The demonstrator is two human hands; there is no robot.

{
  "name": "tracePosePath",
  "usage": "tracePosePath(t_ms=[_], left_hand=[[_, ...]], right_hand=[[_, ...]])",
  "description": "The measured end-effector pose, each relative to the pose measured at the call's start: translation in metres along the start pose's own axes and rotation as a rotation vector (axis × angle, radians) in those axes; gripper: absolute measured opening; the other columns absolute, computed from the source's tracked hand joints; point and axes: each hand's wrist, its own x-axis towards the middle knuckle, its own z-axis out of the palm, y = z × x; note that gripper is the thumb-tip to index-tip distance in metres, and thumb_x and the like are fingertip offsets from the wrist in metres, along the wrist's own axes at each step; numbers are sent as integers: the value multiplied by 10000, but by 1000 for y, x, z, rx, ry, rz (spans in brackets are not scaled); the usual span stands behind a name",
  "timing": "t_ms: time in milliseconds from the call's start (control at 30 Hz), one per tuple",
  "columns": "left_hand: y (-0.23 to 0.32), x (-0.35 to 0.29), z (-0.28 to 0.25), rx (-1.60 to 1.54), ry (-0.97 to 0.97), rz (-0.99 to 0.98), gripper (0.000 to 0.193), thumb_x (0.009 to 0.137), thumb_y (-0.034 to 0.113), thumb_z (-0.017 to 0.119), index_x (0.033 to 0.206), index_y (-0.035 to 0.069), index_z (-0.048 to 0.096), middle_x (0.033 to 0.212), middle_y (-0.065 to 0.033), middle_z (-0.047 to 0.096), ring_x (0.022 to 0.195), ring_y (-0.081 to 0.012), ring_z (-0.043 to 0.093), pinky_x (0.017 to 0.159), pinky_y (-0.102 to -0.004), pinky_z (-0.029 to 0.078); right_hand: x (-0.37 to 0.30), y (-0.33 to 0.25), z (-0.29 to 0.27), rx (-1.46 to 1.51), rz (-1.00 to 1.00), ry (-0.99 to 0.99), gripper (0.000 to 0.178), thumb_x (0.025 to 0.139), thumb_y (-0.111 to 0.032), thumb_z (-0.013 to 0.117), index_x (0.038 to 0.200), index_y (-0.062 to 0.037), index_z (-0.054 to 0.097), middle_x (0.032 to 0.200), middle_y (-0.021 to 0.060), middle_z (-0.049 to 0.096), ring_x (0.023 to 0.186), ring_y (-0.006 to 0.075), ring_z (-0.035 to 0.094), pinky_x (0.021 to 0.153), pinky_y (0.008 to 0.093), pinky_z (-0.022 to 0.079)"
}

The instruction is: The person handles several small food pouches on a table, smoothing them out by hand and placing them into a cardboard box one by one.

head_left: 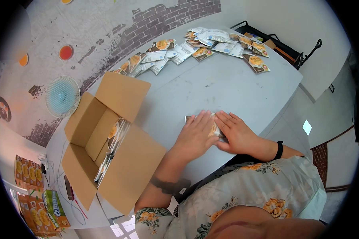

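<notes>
On the near part of the table, a flat food packet [215, 130] lies under both my hands, mostly covered by them. My left hand [195, 136] rests flat on its left side, fingers stretched out and pointing away from me. From the right, my right hand [238, 134] presses on the packet with its fingers extended, the thumbs close together. To the left of my hands stands an open cardboard box [137, 169] with its flaps spread. Inside it, several packets [115, 145] stand on edge in a row along the right wall.
A loose heap of packets [183, 52], some white side up and some brown, stretches along the far edge of the grey-white table [175, 93]. A blue-covered fan [62, 96] is beyond the box. Orange cartons [29, 171], cables and a phone [69, 188] lie at the left.
</notes>
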Motion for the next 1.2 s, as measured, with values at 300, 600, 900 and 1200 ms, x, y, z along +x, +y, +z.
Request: tracePosePath(t_ms=[300, 600, 900, 1200], left_hand=[[-24, -2, 4, -134, -9, -99, 698, 1062, 440, 544, 1552, -44, 433, 1637, -260, 393, 1554, -413, 318, 1258, -545, 248], [-21, -4, -6, 29, -49, -2, 653, 1070, 426, 542, 1565, 10, 452, 1673, -218, 353, 1574, -408, 270, 1260, -541, 246], [-24, -3, -7, -128, -58, -75, 596, 1090, 382, 502, 1560, 16, 467, 1666, -204, 379, 1580, -383, 275, 1276, -518, 214], [-41, -3, -5, -347, -8, -93, 486, 1094, 270, 505, 1497, 2, 543, 1617, -234, 445, 1546, -408, 345, 1272, -496, 236]], right_hand=[[-5, -4, -10, 20, -94, -49, 855, 908, -483, 726, 1509, 67, 466, 1599, 294, 418, 1513, 417, 392, 1215, 611, 306], [-10, -1, -4, 11, -146, -76, 843, 936, -540, 688, 1495, 60, 491, 1585, 276, 452, 1501, 399, 419, 1214, 613, 307], [-11, 0, -5, 52, -169, -51, 824, 947, -527, 680, 1506, 47, 488, 1606, 246, 444, 1515, 397, 401, 1211, 618, 304], [-11, 1, -4, 35, -188, -90, 762, 961, -531, 663, 1519, -31, 521, 1632, 220, 421, 1514, 395, 401, 1208, 634, 291]])
